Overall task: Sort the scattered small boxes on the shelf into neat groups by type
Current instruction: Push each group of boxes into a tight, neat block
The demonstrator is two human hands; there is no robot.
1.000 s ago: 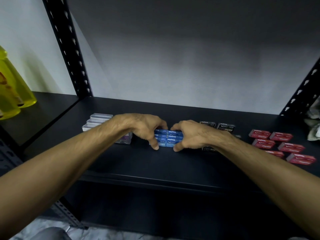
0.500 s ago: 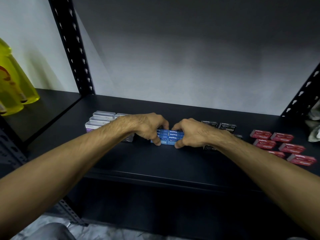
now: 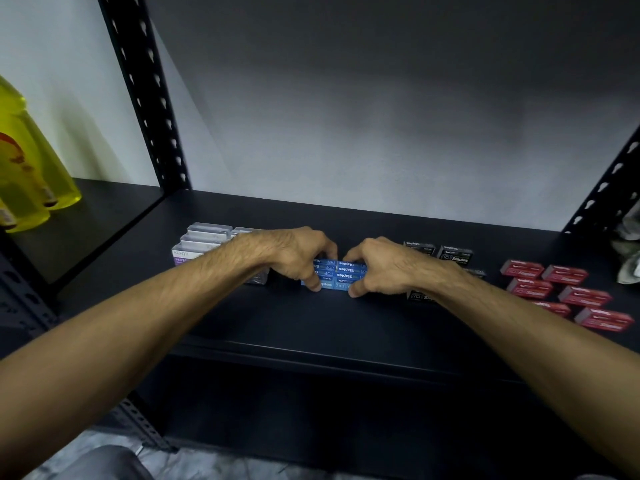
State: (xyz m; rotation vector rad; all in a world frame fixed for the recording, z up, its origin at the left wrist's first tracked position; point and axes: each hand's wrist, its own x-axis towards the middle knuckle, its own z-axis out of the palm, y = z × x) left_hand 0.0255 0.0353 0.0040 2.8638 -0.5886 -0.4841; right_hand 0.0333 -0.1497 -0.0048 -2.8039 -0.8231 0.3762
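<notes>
here the left hand point(image 3: 300, 258) and right hand point(image 3: 380, 268) clamp the blue staple boxes point(image 3: 341, 275) from both sides at mid-shelf point(image 3: 311, 320), near its front edge; uneven squeezing could buckle the block and scatter them.

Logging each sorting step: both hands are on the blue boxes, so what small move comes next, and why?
Probably let go: the left hand and right hand already pinch the blue staple boxes into a tight block, while the black staple boxes look looser.
</notes>
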